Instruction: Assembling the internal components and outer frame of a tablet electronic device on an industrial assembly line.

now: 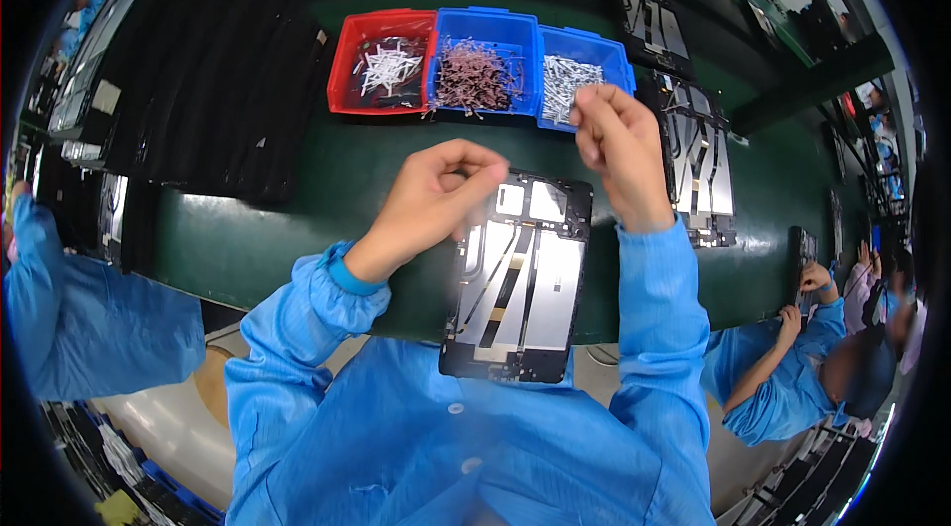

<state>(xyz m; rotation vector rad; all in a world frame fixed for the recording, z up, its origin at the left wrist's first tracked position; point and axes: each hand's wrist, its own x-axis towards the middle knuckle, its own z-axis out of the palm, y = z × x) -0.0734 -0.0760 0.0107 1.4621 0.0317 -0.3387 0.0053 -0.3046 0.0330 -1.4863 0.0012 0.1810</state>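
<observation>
An opened tablet [516, 278] lies before me at the table's front edge, its silver inside, black cables and small circuit boards showing. My left hand [431, 197] is at its upper left corner, thumb and forefinger pressed together. Anything between those fingertips is too small to make out. Over the front edge of the right blue bin [616, 80], my right hand [622, 145] is closed in a pinch, and what it holds, if anything, is hidden. Small silvery-white pieces [567, 80] fill that bin.
Beside it stand a middle blue bin [485, 23] of pinkish-brown wired parts and a red bin [342, 65] of white strips. More opened tablets [699, 159] lie to the right. Black stacked trays [218, 70] rise at the left. Co-workers in blue sit on both sides.
</observation>
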